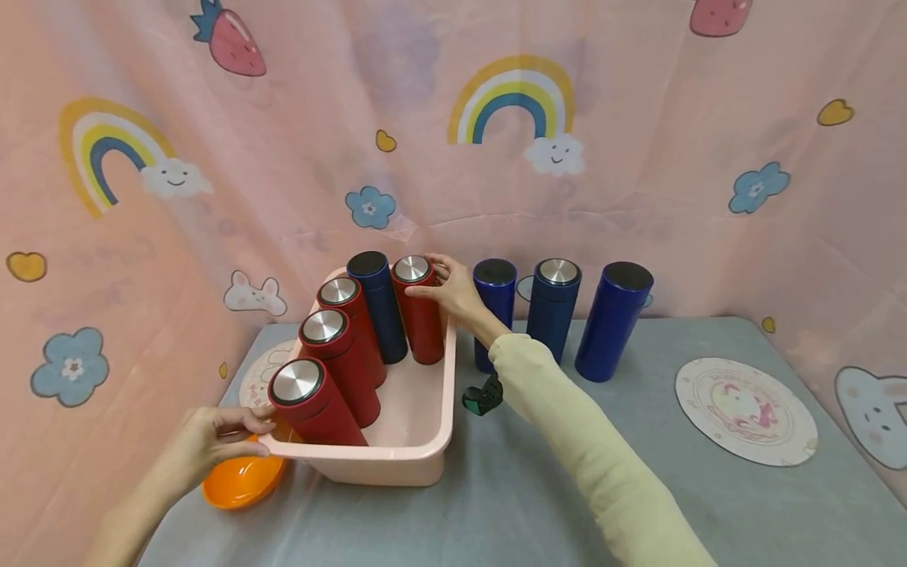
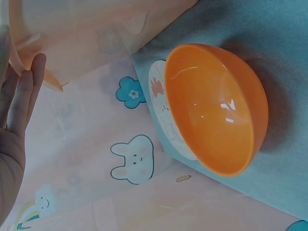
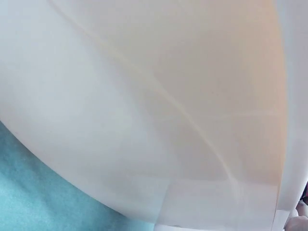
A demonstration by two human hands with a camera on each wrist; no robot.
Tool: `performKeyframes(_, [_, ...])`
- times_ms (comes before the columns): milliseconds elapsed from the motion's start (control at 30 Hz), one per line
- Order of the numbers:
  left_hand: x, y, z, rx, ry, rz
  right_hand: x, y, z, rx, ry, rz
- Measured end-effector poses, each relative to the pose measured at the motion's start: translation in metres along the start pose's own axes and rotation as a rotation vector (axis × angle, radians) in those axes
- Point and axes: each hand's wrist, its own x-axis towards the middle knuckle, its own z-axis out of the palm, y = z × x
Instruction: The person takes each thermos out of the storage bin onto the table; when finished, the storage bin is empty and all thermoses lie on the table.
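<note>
A pale pink plastic bin [image 1: 411, 465] holds several vacuum flasks standing at a lean. Three red flasks [image 1: 343, 354] line its left side. A dark blue flask [image 1: 379, 315] and another red flask [image 1: 423, 331] occupy the far end. My left hand [image 1: 201, 441] pinches the bin's rim at the near left corner, fingers above and thumb below. At the far right corner, my right hand [image 1: 457, 295] grips the upper part of the far red flask, thumb across its near side. In the right wrist view, the bin's pale wall [image 3: 144, 120] fills most of the picture.
Right of the bin stand two shiny blue flasks [image 1: 612, 323] and a dark blue one [image 1: 553, 315] with a silver lid. A black-and-green object [image 1: 483, 396] lies near them. A round mat [image 1: 744, 411] lies farther right. An orange bowl [image 2: 216, 110] sits below my left hand.
</note>
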Motion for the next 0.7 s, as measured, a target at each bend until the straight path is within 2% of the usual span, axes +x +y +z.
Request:
performKeyframes(300, [-0.001,-0.001,0.001,0.003,-0.003,-0.006,-0.011,-0.003,0.005,-0.021,-0.050,-0.117])
performKeyframes(400, [-0.001,-0.001,0.001,0.004,0.000,-0.007,-0.017,-0.006,0.006,-0.011,-0.073,-0.095])
performKeyframes(567, [-0.001,0.000,0.000,0.000,0.006,-0.010,-0.027,-0.010,0.005,-0.016,-0.116,-0.014])
performKeyframes(700, [-0.001,0.001,0.000,-0.012,0.005,-0.018,-0.033,-0.012,0.002,-0.015,-0.133,0.006])
